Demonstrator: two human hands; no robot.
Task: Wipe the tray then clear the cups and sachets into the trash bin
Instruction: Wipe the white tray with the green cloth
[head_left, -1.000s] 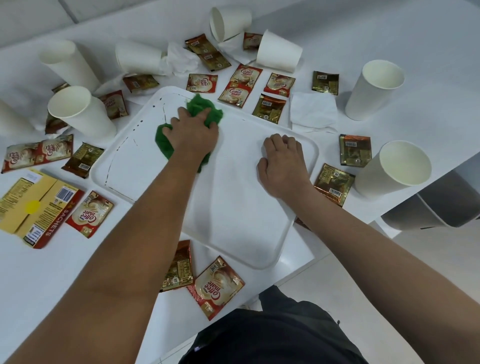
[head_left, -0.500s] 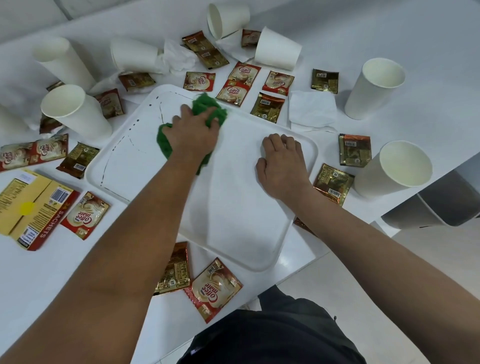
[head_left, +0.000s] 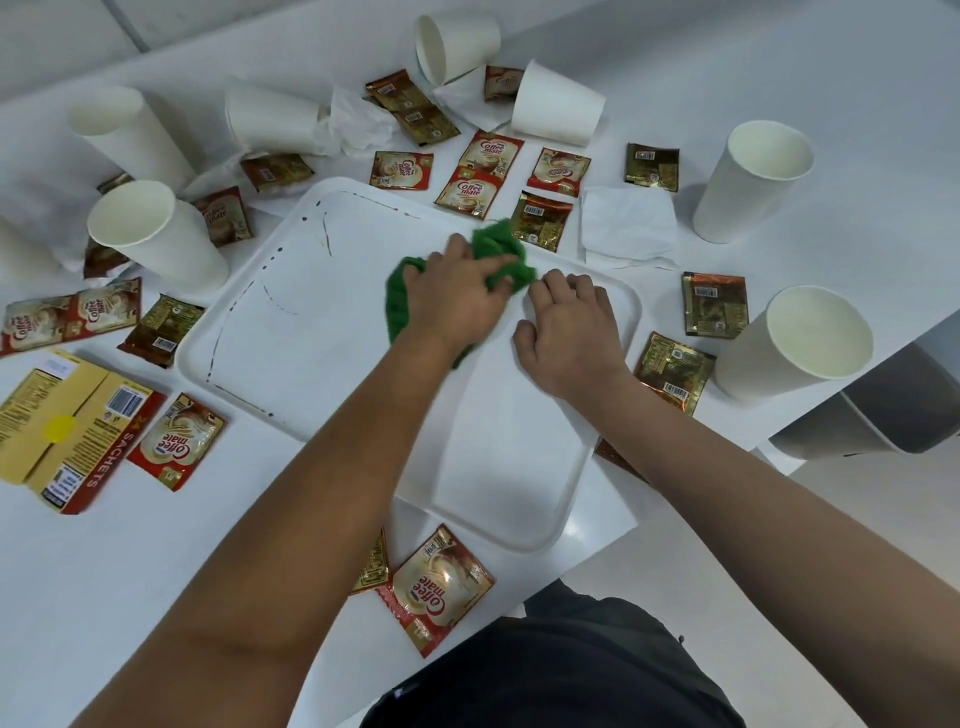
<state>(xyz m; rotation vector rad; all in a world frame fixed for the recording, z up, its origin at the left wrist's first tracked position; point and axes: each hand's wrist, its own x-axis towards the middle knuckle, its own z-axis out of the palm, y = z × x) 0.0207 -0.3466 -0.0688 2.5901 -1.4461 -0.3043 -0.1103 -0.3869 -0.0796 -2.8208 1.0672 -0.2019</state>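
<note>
Since a second ago the left hand (head_left: 457, 299) has swept the green cloth (head_left: 501, 254) rightward along the tray's far side, from the middle to just beside the right hand (head_left: 569, 332). Its fingers lie spread and fairly flat, pressing the crumpled, nubby cloth down; the cloth's far end laps the rim. Right hand rests palm down on the white tray (head_left: 291, 332), fingers gently bent, holding nothing.

Dark drips and thin curved streaks still mark the tray's left half, which lies open and unobstructed. Tray is a smooth rounded rectangle, its near right corner jutting past the edge of the white table (head_left: 78, 571).

Crowding the tray's far rim are glossy red and gold sachets (head_left: 480, 171), crumpled napkins (head_left: 628, 226) and paper cups (head_left: 753, 182), some upright, some tipped over. One cup (head_left: 795, 343) stands at the table's right edge. A flattened yellow sachet box (head_left: 62, 426) lies left. Pale floor and a grey bin (head_left: 883, 415) show below the table's right side.
</note>
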